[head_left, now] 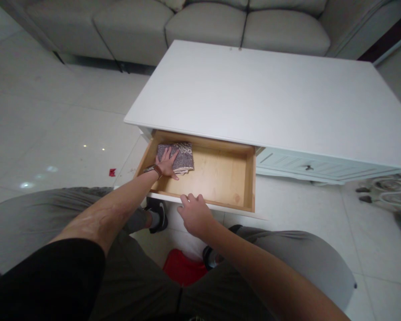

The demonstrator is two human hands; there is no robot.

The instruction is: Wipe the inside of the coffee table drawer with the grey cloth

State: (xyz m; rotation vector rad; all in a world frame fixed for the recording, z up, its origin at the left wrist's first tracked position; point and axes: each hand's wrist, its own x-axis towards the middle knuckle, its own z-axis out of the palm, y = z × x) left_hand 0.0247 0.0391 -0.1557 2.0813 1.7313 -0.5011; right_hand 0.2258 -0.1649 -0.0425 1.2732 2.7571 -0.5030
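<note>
A folded purple-grey cloth [185, 154] with a pale pattern lies in the left part of a pulled-out wooden drawer [220, 174]. My left hand [167, 165], with a band on its wrist, rests flat on the cloth, fingers spread. At the drawer's front edge is my right hand [195, 214], its fingers hooked over the top of the front panel. The drawer belongs to a white coffee table [254, 98]. Under my right hand the drawer's outer face is mostly hidden.
Behind the table stands a grey sofa [203, 26]. A second drawer front with a small knob [309, 168] is closed on the right. On the tiled floor lies a red scrap [112, 172]. Something red [183, 267] shows between my legs.
</note>
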